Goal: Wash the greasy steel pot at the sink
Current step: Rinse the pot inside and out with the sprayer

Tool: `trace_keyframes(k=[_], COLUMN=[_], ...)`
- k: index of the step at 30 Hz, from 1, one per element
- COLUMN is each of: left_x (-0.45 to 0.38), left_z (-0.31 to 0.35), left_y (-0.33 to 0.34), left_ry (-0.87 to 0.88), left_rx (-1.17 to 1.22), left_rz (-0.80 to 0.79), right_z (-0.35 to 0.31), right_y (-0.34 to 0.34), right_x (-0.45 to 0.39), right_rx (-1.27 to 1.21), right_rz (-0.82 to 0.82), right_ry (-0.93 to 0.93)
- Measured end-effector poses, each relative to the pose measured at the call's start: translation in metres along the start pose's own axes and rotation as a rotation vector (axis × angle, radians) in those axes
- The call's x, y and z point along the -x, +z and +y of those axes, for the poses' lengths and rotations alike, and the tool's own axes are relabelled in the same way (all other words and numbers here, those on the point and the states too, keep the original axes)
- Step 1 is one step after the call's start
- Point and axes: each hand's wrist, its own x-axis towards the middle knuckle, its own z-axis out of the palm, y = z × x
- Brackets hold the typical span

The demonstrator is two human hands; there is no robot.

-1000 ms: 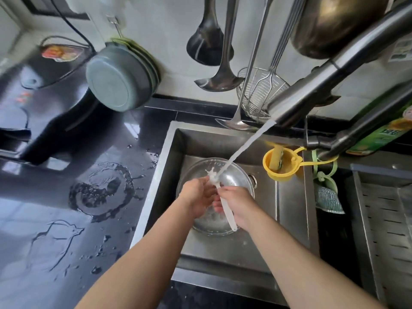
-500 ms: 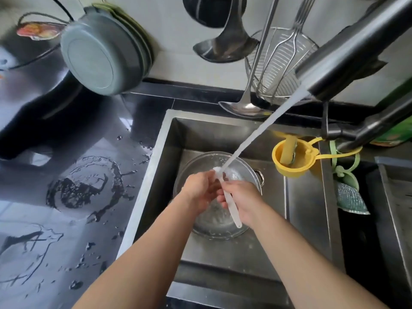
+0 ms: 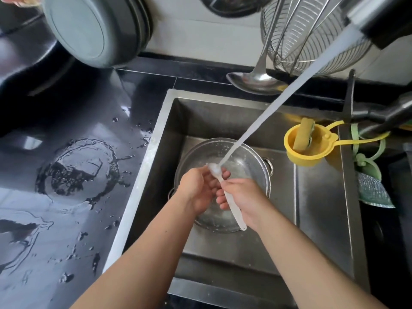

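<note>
The steel pot (image 3: 240, 157) sits upright in the bottom of the sink (image 3: 321, 197), toward its left wall, with a side handle (image 3: 268, 167) showing at its right rim and water pooled inside. Both hands are held directly over the pot. The right hand (image 3: 243, 197) is closed around the handle of a white plastic spoon (image 3: 231, 206), whose long handle runs down past the palm and ends over the pot's near rim. The left hand (image 3: 197, 188) is curled around the spoon's bowl end, fingers wrapped against it and touching the right hand's fingertips. A stream of water (image 3: 278, 103) falls slantwise from the faucet (image 3: 383, 21) above the pot's far right and lands right on the spoon's bowl, between the two hands.

To the right of the pot, hung just inside the sink's far right corner, is a yellow holder (image 3: 312, 150) with a sponge (image 3: 303, 134) standing in it. Further right of the pot hangs a green scrubbing cloth (image 3: 372, 190). Behind the pot, against the wall, hang a steel ladle (image 3: 252, 80) and a wire strainer (image 3: 312, 36). Left of the pot, the dark desk (image 3: 66, 108) is wet (ring-shaped puddles and scattered drops), and a grey-green pan (image 3: 89, 27) leans against the wall at its back.
</note>
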Motion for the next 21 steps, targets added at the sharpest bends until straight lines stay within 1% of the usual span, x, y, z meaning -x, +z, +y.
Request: trace_keyframes(k=[4, 7, 11, 13, 15, 17, 19, 21], left_x=[-0.002, -0.005, -0.011, -0.016, -0.019, -0.019, -0.022, -0.026], left_z=[0.002, 0.001, 0.001, 0.002, 0.004, 0.005, 0.005, 0.006], left_y=[0.007, 0.011, 0.015, 0.013, 0.014, 0.021, 0.029, 0.036], left_ry=[-0.032, -0.05, -0.065, -0.012, 0.054, 0.086, 0.078, 0.045], left_rx=[0.019, 0.013, 0.085, 0.053, -0.078, -0.184, -0.234, -0.323], left_rz=[-0.007, 0.021, 0.015, 0.029, 0.075, 0.174, 0.284, 0.357], right_z=[-0.003, -0.001, -0.005, -0.009, -0.012, -0.015, -0.016, -0.017], right_y=[0.0, -0.003, -0.005, -0.005, -0.004, -0.004, -0.004, -0.002], right_x=[-0.004, -0.003, -0.003, -0.001, 0.001, 0.002, 0.002, 0.003], right_rx=[0.004, 0.005, -0.05, -0.069, -0.056, -0.015, 0.006, 0.018], right_rz=[0.029, 0.027, -0.021, -0.078, -0.116, -0.109, -0.085, -0.069], right_ry=[-0.017, -0.011, 0.007, 0.009, 0.008, 0.002, 0.002, 0.009])
